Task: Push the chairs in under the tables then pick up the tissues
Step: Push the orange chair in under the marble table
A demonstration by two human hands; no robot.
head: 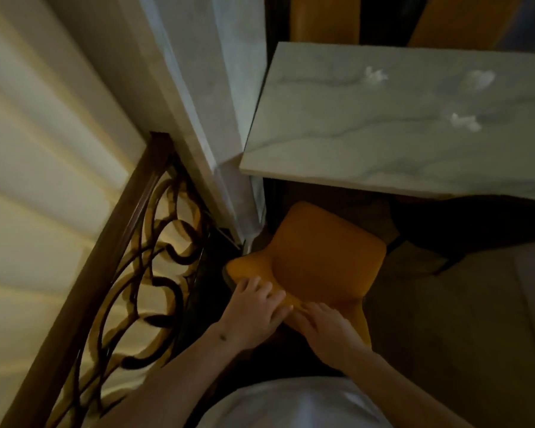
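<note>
A mustard-yellow chair (pixel 325 257) stands right in front of me, its seat partly under the near edge of a marble-topped table (pixel 368 143). My left hand (pixel 257 310) rests on the top of the chair's backrest, fingers curled over it. Beside it, my right hand (pixel 325 329) grips the same backrest edge. Three crumpled white tissues lie on the tabletop: one (pixel 376 75) toward the far middle, one (pixel 479 79) at the far right, one (pixel 465 122) nearer me.
A marble ledge or pillar (pixel 217 118) runs along the table's left side, close to the chair. An ornate wooden and iron railing (pixel 130 273) stands at my left. More yellow chair backs (pixel 325 20) show beyond the table. Tiled floor (pixel 460 319) lies to the right.
</note>
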